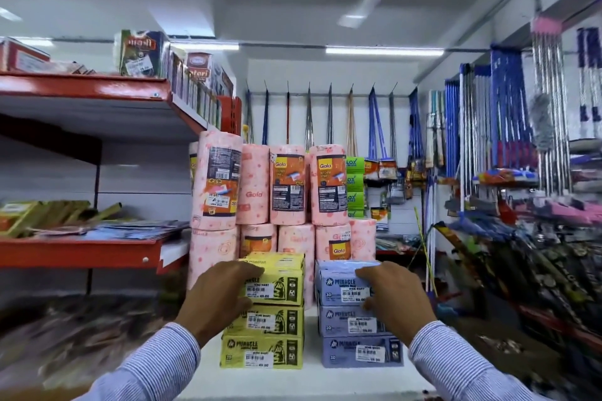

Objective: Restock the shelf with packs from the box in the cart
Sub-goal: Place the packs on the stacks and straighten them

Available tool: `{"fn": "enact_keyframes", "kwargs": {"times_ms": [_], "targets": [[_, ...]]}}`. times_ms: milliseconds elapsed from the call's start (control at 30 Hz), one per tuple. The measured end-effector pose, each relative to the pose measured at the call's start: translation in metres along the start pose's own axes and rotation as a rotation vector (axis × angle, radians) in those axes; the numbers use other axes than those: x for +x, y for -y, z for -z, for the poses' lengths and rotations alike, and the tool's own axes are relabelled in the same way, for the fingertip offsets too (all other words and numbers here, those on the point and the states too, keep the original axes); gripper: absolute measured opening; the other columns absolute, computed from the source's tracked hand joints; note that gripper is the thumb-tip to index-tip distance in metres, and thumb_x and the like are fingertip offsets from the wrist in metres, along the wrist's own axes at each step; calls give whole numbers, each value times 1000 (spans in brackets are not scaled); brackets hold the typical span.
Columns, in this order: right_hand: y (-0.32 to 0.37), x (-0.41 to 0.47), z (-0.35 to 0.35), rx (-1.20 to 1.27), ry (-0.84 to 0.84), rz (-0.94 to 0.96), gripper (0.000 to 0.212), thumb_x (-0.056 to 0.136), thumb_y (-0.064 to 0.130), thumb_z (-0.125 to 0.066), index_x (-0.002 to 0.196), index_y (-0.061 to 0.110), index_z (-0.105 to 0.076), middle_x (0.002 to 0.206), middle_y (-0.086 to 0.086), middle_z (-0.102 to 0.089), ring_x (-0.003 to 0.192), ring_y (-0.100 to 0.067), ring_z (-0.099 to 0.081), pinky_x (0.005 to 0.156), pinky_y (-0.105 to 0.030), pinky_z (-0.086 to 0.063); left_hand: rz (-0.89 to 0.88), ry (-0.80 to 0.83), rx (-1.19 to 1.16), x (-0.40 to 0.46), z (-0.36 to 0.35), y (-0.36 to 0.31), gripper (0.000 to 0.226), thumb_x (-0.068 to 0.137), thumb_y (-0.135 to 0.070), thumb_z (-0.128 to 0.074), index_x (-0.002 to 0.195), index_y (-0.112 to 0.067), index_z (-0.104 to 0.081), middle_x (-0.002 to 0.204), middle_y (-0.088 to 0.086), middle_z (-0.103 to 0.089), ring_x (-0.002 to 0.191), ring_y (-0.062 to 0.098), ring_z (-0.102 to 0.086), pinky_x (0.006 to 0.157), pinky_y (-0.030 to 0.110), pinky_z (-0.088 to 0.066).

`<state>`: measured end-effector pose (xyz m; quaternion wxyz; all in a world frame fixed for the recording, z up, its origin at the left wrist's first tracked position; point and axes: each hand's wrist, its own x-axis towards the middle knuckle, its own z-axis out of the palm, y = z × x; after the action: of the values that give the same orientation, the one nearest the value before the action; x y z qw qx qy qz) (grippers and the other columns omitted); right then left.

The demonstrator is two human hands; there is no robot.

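Observation:
Two stacks of Miracle garbage-bag packs stand on the white shelf [309,378]. The yellow stack [270,322] is three packs high, and so is the blue stack [355,345] to its right. My left hand [218,296] grips the left end of the top yellow pack [280,273], fingers over its top edge. My right hand [394,299] grips the right end of the top blue pack [342,283]. Both sleeves are striped. The box and the cart are out of view.
Pink Gala kitchen-towel rolls [286,185] are stacked two high right behind the packs. Red shelves [81,251] with flat packets run along the left. Mops and brooms [508,127] hang on the right and back walls. Green packs [355,185] sit behind the rolls.

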<state>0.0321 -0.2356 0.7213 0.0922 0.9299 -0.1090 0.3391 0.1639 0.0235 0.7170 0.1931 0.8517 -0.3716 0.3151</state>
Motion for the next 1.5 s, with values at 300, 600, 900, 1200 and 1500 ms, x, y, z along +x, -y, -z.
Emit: {"fn": "enact_keyframes", "kwargs": {"times_ms": [300, 600, 900, 1200, 1500], "targets": [[11, -4, -15, 60, -76, -10, 46, 73, 27, -81, 114, 22, -61, 113, -1, -68, 104, -23, -61, 81, -36, -54, 6, 6, -26, 2, -11, 3, 49, 79, -11, -76, 123, -28, -63, 123, -3, -69, 107, 17, -62, 90, 35, -52], [98, 4, -53, 91, -219, 239, 75, 75, 24, -81, 139, 15, -43, 146, -8, -48, 135, -27, -44, 108, -41, -38, -113, -91, 59, -11, -27, 22, 62, 81, -9, -75, 137, -23, -52, 142, 3, -55, 130, 22, -50, 106, 38, -41], [116, 10, -62, 154, -144, 213, 79, 63, 17, -91, 133, 20, -54, 135, -1, -60, 124, -22, -56, 94, -36, -50, -127, -139, -40, -17, -30, 27, 54, 92, -12, -63, 141, -28, -45, 149, 0, -47, 138, 17, -41, 111, 33, -34], [110, 3, -70, 74, -208, 259, 80, 81, 16, -74, 148, 13, -30, 155, -12, -33, 143, -31, -27, 116, -50, -29, -267, -139, 156, -19, -38, 40, 62, 89, -19, -66, 144, -20, -38, 152, 7, -41, 143, 23, -29, 115, 50, -34], [46, -32, -52, 10, -276, 134, 67, 90, 18, -28, 153, 13, -7, 162, -14, -1, 148, -36, 2, 113, -60, -8, -364, -154, 322, -16, -60, -26, 69, 96, -38, -35, 153, -10, -9, 163, 13, -3, 150, 29, 5, 116, 51, -5]]}}
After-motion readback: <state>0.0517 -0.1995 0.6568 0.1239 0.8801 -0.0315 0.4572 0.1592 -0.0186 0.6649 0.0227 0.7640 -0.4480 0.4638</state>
